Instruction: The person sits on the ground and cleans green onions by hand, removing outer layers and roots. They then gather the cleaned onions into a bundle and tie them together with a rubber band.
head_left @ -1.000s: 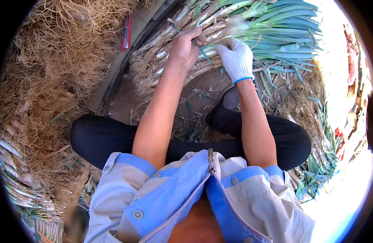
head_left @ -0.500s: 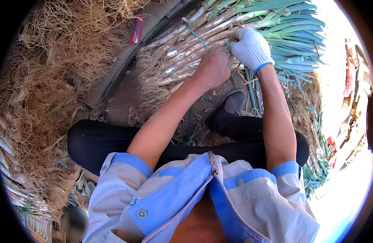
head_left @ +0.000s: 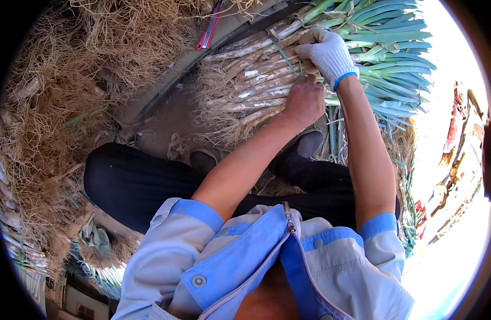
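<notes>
A bundle of green onions [head_left: 256, 80] lies in front of me, with pale stalks, hairy roots to the left and green leaves [head_left: 389, 48] to the right. A thin green tie [head_left: 283, 54] crosses the stalks. My bare left hand [head_left: 305, 101] is closed in a fist at the near side of the bundle, and the tie runs into it. My right hand [head_left: 328, 53], in a white glove with a blue cuff, curls over the top of the stalks just beyond the left hand.
A red-handled tool [head_left: 208, 29] lies on a grey sheet [head_left: 165, 90] behind the bundle. Heaps of dry roots [head_left: 48, 122] fill the left side. My crossed legs in black trousers [head_left: 133, 176] and dark shoes [head_left: 304, 146] sit below the bundle.
My left hand has drawn back toward me and to the right, from the top of the stalks to their near side. The gloved right hand has shifted slightly up and right on the bundle.
</notes>
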Demonstrator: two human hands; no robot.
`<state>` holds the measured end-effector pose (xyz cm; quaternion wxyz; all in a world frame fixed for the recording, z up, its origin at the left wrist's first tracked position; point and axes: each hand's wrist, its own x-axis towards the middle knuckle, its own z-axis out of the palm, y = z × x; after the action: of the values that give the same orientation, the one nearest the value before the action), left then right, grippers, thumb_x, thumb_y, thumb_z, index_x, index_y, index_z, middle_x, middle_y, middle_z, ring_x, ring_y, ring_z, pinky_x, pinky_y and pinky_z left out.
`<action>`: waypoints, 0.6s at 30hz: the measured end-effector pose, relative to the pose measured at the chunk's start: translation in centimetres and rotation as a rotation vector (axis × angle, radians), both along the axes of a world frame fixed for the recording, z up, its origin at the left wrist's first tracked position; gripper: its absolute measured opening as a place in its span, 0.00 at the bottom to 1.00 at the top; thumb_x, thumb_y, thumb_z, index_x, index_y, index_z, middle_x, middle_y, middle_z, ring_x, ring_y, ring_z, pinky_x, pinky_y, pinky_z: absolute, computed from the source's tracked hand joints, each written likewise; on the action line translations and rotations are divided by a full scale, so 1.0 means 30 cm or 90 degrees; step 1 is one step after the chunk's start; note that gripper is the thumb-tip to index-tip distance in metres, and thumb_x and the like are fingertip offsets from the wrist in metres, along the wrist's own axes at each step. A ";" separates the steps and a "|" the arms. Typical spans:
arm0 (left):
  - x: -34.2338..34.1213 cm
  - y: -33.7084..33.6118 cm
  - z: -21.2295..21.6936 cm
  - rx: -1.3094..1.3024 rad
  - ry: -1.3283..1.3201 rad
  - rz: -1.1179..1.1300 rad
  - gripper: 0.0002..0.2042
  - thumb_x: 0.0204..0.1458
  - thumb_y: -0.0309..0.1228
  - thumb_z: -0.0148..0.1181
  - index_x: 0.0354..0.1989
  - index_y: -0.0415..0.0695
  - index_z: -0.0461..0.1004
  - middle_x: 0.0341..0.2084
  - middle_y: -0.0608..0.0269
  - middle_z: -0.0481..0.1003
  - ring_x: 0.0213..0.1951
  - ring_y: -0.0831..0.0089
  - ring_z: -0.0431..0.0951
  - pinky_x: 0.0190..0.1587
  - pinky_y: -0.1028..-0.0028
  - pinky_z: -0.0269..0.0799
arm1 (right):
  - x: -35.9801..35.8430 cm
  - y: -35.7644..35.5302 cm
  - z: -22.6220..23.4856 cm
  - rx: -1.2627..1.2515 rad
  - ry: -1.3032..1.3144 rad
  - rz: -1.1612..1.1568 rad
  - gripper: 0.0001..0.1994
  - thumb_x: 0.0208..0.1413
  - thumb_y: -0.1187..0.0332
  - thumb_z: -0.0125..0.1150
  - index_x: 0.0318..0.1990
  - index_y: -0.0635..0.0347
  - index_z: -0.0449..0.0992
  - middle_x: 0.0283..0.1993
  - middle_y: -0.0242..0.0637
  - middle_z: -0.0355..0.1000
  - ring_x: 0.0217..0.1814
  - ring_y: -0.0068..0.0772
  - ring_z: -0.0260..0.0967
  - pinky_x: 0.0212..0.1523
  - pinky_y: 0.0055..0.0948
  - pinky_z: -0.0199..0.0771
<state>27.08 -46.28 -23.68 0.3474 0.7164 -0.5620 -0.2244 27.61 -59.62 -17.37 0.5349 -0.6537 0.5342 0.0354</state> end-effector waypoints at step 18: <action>0.002 -0.015 -0.004 0.078 0.057 -0.038 0.07 0.45 0.29 0.57 0.27 0.40 0.79 0.35 0.47 0.77 0.41 0.55 0.76 0.49 0.62 0.72 | 0.070 -0.007 -0.057 -0.347 0.036 0.270 0.14 0.47 0.64 0.63 0.41 0.58 0.81 0.37 0.50 0.78 0.41 0.53 0.77 0.45 0.42 0.77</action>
<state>27.15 -46.72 -23.81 0.3208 0.7082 -0.5526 -0.3002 29.71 -59.84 -19.09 0.3063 -0.8677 0.3910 0.0197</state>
